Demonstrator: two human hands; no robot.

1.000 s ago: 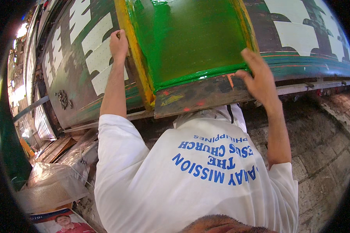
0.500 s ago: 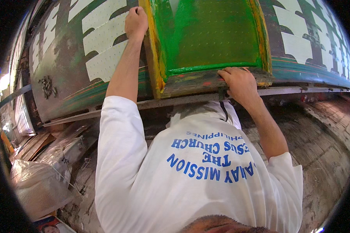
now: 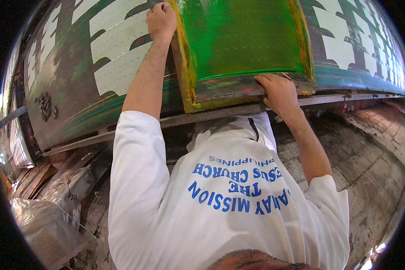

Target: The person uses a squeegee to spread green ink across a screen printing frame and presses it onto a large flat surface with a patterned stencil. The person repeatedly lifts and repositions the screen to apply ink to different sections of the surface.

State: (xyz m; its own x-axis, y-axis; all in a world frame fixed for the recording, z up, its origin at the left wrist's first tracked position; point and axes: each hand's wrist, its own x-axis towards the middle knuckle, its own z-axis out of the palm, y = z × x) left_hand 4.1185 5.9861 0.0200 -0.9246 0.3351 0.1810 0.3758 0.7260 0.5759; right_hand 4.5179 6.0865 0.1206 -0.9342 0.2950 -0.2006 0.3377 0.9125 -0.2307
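Observation:
A screen-printing frame point(image 3: 184, 72) with yellow-stained wooden sides lies on a long printing table at the top of the view. Its mesh point(image 3: 247, 40) is coated with wet green ink. My left hand point(image 3: 162, 21) is closed at the frame's left side, fingertips hidden by the hand. My right hand point(image 3: 279, 93) is closed over an ink-smeared wooden bar point(image 3: 229, 88) along the near end of the mesh, thumb side toward the ink. Whether that bar is a squeegee or part of the frame I cannot tell.
White printed shapes point(image 3: 121, 36) cover the dark table left and right of the frame. A small heap of dark pieces point(image 3: 46, 106) sits on the table's left part. A metal rail point(image 3: 76, 146) follows its near edge. Plastic-wrapped bundles point(image 3: 47, 225) lie on the floor at left.
The view has tilted slightly, so the table's left side appears lower and the right side higher. My left hand's knuckles have turned a little. Both hands keep their places at the frame.

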